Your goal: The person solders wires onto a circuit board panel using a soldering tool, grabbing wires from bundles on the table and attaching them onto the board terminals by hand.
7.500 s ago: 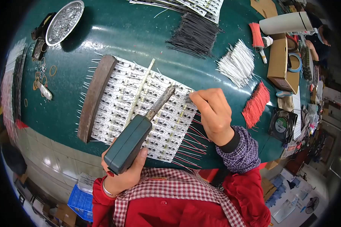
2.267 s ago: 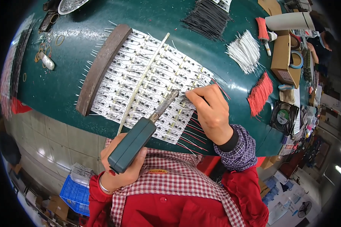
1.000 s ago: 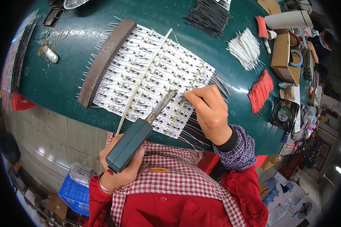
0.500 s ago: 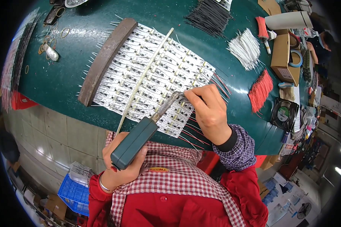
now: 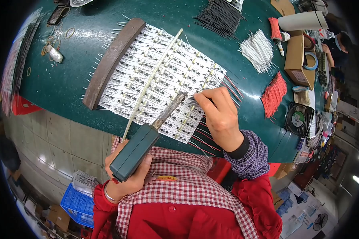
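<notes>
- Green-handled soldering iron (image 5: pixel 135 151) is grasped by left hand (image 5: pixel 135 175), tip (image 5: pixel 182 96) held over right part of white circuit boards (image 5: pixel 157 83).
- Dark wires (image 5: pixel 192 102) are pinched by right hand (image 5: pixel 220 118) beside tip.
- Boards' left side is overlain by brown bar (image 5: pixel 114 63).

Head camera: from far away, I look through the left one of two, worn side by side.
Green table (image 5: pixel 64 89): I face down at it, and it runs to 12 o'clock.
Hands: close to me, left hand (image 5: pixel 137 177) at 7, right hand (image 5: pixel 221 115) at 3.
Red shirt (image 5: pixel 159 223): very near, at 6.
Floor (image 5: pixel 79 149): farther down, at 8.
Edges: round and bendy.
</notes>
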